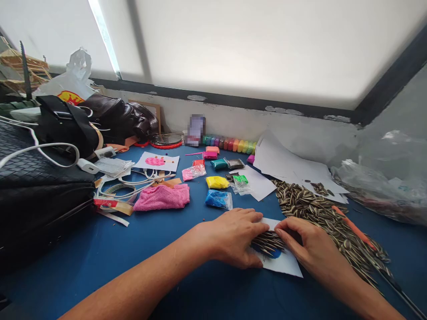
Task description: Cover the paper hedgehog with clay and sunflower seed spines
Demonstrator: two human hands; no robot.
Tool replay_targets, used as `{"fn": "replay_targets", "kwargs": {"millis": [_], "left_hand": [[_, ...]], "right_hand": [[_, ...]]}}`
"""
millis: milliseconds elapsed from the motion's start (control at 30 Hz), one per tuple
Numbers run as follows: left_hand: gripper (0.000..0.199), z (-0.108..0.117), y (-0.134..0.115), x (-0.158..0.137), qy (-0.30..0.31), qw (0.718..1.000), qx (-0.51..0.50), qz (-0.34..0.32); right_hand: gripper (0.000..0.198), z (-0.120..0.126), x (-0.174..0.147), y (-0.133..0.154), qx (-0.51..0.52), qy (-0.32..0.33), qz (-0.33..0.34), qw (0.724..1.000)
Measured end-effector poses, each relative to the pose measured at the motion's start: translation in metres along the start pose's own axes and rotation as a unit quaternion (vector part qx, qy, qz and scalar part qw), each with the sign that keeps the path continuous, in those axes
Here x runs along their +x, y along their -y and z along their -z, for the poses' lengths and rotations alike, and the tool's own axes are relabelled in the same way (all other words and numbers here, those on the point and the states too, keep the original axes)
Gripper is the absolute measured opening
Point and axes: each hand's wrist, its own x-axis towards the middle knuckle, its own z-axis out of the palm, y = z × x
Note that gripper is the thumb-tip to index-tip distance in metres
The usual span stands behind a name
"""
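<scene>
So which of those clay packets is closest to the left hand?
The blue clay packet, just beyond the left hand; the yellow packet and the other colours lie farther from it.

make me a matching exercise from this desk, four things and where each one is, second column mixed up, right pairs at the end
1. Crumpled pink towelling cloth
2. Heap of dark-and-pale striped seeds
3. White paper card with a blue patch
4. Yellow plastic-wrapped packet

A. Partly beneath a long orange object
B. Just beyond the clear-wrapped blue packet
C. Between the left hand and the right hand
D. Left of the blue packet

Pairs: 1-D, 2-A, 3-C, 4-B
</scene>
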Motion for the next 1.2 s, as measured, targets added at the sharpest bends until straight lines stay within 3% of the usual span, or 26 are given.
{"fn": "replay_targets", "kwargs": {"millis": [1000,1200], "left_hand": [[0.056,0.0004,-0.0010,0.0004,0.007,1.000,0.015,0.002],[0.060,-0.0004,-0.0004,0.0007,0.005,1.000,0.024,-0.001]], "right_hand": [[0.026,0.0037,0.0045,-0.0031,-0.028,0.028,0.032,0.999],[0.025,0.0055,0.0000,-0.0044,-0.034,-0.019,0.019,0.999]]}}
